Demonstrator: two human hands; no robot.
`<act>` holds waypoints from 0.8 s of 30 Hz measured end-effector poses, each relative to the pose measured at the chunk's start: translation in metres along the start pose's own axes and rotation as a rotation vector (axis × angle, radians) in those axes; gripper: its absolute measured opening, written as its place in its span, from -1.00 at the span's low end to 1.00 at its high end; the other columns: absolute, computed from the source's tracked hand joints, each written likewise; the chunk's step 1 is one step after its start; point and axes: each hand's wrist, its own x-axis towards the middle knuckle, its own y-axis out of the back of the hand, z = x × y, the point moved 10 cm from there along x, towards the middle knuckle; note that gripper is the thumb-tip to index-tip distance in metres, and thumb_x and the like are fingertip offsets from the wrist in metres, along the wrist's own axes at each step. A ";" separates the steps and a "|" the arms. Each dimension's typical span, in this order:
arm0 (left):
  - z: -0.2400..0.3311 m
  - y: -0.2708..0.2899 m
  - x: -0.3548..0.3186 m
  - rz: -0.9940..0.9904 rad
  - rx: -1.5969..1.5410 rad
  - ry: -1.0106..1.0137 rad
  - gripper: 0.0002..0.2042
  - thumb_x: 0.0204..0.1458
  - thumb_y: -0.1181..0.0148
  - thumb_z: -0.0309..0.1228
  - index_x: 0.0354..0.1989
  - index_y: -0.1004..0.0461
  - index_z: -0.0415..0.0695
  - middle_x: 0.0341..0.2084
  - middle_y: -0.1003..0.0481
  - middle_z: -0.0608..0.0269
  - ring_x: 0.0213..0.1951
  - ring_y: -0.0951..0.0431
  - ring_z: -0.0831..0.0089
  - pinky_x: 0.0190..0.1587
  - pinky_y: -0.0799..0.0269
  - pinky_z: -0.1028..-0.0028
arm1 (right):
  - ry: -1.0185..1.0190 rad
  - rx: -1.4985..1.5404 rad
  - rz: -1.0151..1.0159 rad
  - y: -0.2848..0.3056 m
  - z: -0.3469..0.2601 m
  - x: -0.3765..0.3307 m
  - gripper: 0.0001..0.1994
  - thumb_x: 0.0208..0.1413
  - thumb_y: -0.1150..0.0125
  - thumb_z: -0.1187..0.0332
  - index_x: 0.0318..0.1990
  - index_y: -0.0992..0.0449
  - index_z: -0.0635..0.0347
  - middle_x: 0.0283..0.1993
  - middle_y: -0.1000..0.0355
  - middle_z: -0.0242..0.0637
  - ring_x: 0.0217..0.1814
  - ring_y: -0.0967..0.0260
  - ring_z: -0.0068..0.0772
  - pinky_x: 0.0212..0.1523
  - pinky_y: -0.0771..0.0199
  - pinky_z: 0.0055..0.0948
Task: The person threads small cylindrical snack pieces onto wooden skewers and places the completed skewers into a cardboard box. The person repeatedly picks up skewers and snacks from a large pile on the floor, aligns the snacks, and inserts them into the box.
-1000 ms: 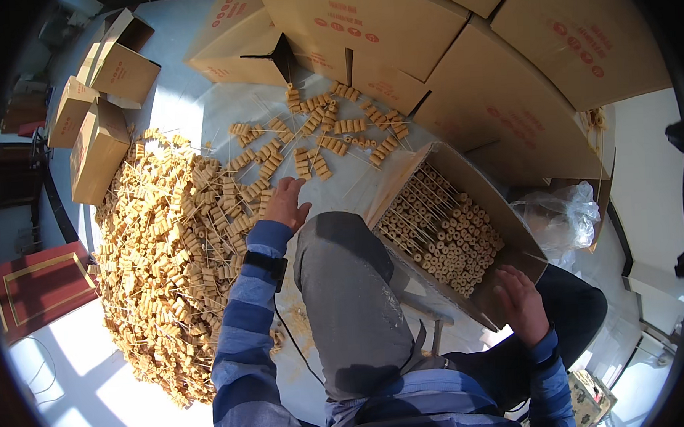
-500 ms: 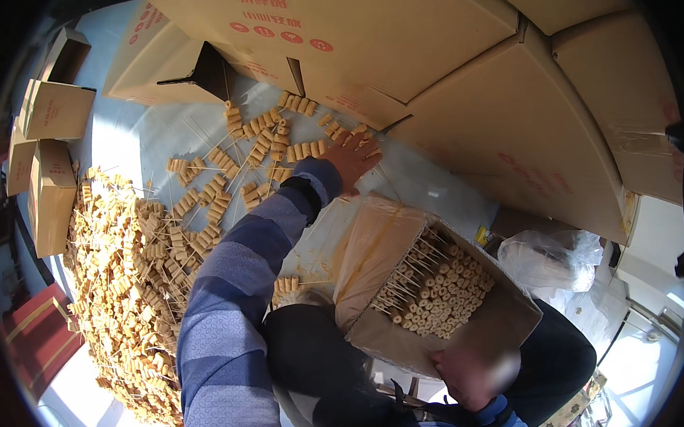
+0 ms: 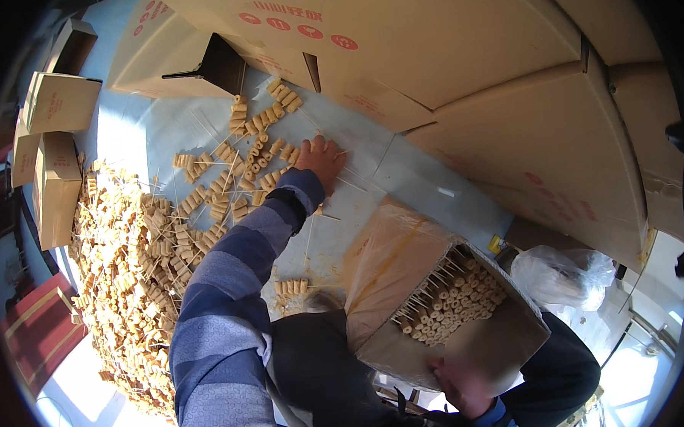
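My left hand (image 3: 322, 162), at the end of a striped sleeve, is closed over skewers on the grey-blue surface. Thin bare sticks poke out to its right. Beside it lie loose skewers (image 3: 259, 152) threaded with short, tan, hollow rolls. At the lower right, my right hand (image 3: 458, 384) grips the near edge of an open cardboard box (image 3: 394, 348), which is tilted on my lap; part of that hand is blurred. Packed inside the box are skewered rolls (image 3: 457, 304), their round ends showing and sticks pointing to the left.
A large heap of skewered rolls (image 3: 124, 284) rises at the left. Big cardboard cartons (image 3: 457, 48) stand along the far side and right. Smaller boxes (image 3: 61, 104) are stacked at the far left. Clear plastic bags (image 3: 562, 276) lie right of the open box.
My left hand has drawn left and slightly down, its spread fingers now curled. The skewers by it have shifted left, baring surface where they lay. My right hand stays at the box edge.
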 end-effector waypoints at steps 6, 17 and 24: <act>-0.023 -0.041 -0.124 -0.117 0.122 0.044 -0.76 -0.05 -0.21 -0.29 -0.20 -0.66 -0.02 -0.07 -0.45 0.15 0.05 -0.40 0.11 0.29 -0.14 -0.04 | 0.083 -0.122 0.016 0.003 -0.014 0.009 -0.81 0.09 -0.23 0.48 -0.12 -0.56 0.24 -0.13 -0.55 -0.15 -0.16 -0.54 -0.07 -0.17 -0.58 -0.19; 0.044 -0.063 -0.340 -0.187 0.075 0.099 -0.62 0.14 -0.07 -0.34 0.14 -0.52 -0.08 0.45 -0.12 0.00 0.47 -0.05 -0.06 0.46 0.13 -0.21 | -0.017 -0.131 0.022 -0.007 0.000 -0.008 -0.80 0.25 -0.17 0.50 -0.01 -0.58 0.24 -0.20 -0.58 -0.02 -0.16 -0.56 0.08 -0.14 -0.59 -0.17; 0.103 -0.071 -0.400 -0.083 -0.321 0.285 -0.73 -0.01 -0.23 -0.41 -0.11 -0.66 0.07 0.44 -0.13 0.06 0.43 -0.08 -0.12 0.42 0.03 -0.19 | -0.094 -0.075 0.033 -0.009 0.018 -0.029 -0.77 0.34 -0.09 0.45 0.08 -0.54 0.27 -0.10 -0.57 0.05 -0.05 -0.57 0.06 -0.03 -0.55 -0.22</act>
